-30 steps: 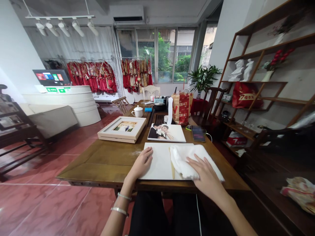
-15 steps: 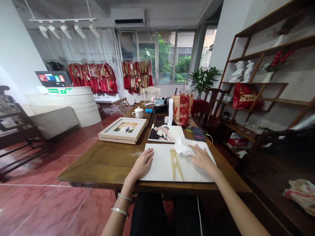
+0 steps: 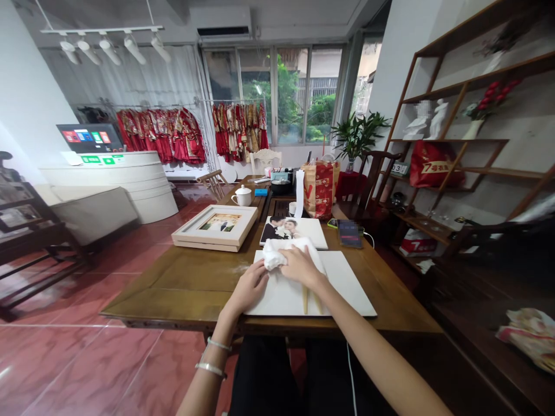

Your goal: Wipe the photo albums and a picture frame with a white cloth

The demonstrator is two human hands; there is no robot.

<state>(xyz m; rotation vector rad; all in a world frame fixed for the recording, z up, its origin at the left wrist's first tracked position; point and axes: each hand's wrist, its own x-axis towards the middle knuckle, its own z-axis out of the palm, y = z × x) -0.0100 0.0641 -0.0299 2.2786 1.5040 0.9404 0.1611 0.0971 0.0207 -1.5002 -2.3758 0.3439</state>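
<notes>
A white board lies flat at the near edge of the wooden table. My left hand rests flat on the board's left edge, fingers stretched out. My right hand presses a crumpled white cloth onto the board's far left corner, fingers curled over it. A pale wooden forked stick lies on the board, partly under my right wrist.
Behind the board lie a photo print, a boxed picture frame, a phone, a teapot and a red paper bag. Wooden shelves stand to the right, a white counter to the left.
My right hand has swept the cloth from the board's right side, across the far edge, to its far left corner, bunching it up. The stick came into view. My left hand stayed put.
</notes>
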